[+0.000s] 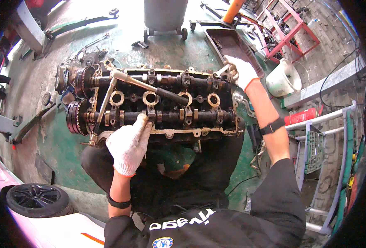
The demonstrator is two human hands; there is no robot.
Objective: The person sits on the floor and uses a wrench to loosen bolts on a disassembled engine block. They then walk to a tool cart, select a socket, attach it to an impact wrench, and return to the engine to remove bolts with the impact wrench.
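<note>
An engine cylinder head [199, 131] with two camshafts lies across my lap, its toothed sprockets [76, 118] at the left end. My left hand [128, 145], in a white knit glove, is closed on its near edge, fingertips beside a bearing cap of the nearer camshaft. Above the far right corner, my gloved right hand [243, 73] grips a small silver wrench [221, 71], its end near the farther camshaft. A ratchet [150, 87] with a dark handle rests over the head; a long extension bar [104, 105] runs from it toward the near left corner.
A brown tray [236, 47] lies beyond my right hand, near a white bucket [284, 78]. A red extinguisher [302, 116] and a metal rack [315, 155] stand at the right. A wheel [38, 200] sits lower left. A grey wheeled drum [165, 16] stands ahead.
</note>
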